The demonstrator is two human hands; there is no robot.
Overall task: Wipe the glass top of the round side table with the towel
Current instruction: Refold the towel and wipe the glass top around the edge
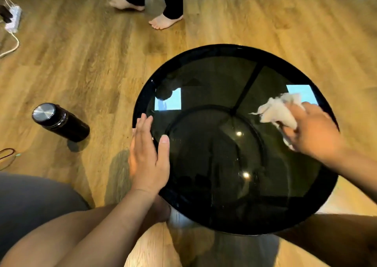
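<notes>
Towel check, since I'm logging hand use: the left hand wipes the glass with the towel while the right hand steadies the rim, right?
Reversed. In the head view, the right hand presses the towel on the glass top; the left hand steadies the rim.

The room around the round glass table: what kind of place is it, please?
Probably a room in a home: wood-look plank floor, another person's bare feet, and a white power strip with cables on the floor.
</notes>
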